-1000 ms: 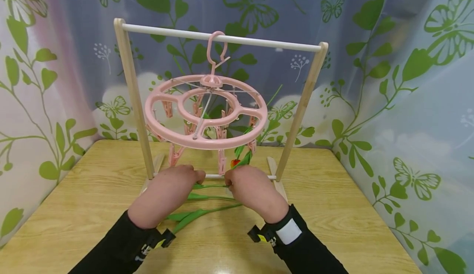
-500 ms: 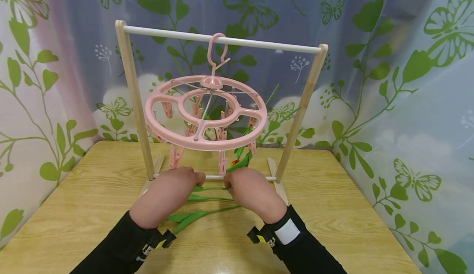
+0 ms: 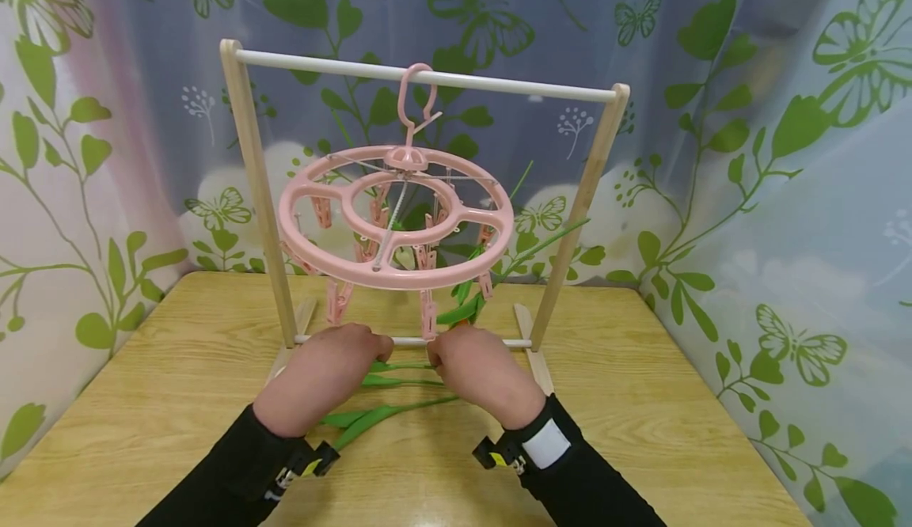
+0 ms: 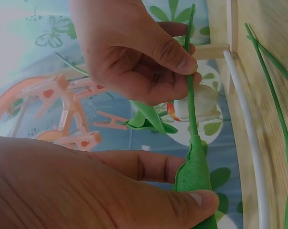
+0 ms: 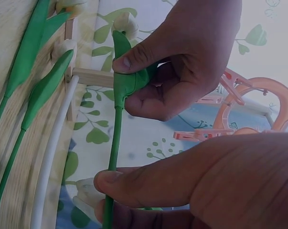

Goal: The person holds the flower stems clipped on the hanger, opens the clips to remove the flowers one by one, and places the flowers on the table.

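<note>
An artificial tulip with a green stem and a white bloom is stretched between both hands. My left hand pinches its green leaves just below the bloom. My right hand pinches the thin stem farther along, thumb on top. In the head view the hands hide most of this tulip. Above them hangs a round pink clip hanger with pink clothespins. Behind my right hand, another tulip's leaves hang beneath the hanger's right side.
A wooden rack with a white top bar carries the hanger; its lower white bar lies close to my hands. Several tulips lie on the wooden table in front. Patterned curtains surround the table.
The long green stem at the rack's right post has come into view and tilted lower. The orange bloom has slipped mostly behind my right hand. Both hands keep their pinch, almost still.
</note>
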The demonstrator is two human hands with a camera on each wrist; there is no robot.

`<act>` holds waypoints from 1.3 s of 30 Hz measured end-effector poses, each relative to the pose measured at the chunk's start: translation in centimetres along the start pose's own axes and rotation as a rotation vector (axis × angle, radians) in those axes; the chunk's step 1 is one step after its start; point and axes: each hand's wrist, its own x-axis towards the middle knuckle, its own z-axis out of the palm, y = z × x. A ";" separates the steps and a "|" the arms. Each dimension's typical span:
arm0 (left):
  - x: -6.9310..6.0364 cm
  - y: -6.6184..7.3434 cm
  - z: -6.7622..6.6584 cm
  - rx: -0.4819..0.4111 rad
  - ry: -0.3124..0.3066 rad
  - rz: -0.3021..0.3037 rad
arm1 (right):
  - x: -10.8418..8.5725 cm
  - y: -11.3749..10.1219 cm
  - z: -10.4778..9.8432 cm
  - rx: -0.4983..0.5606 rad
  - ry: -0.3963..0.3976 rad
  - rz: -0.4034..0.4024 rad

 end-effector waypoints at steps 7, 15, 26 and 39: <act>-0.2 0.0 0.2 -0.012 0.038 0.023 | 0.0 0.0 0.3 -0.031 0.007 -0.010; 0.0 -0.1 0.7 -0.095 -0.018 -0.004 | 0.3 0.1 0.9 -0.046 0.013 -0.026; 0.1 -0.1 1.0 -0.168 -0.070 -0.009 | 0.5 0.1 1.5 -0.043 0.011 -0.012; 0.3 -0.4 2.0 -0.234 -0.152 -0.054 | 0.9 0.2 2.1 -0.014 -0.022 0.024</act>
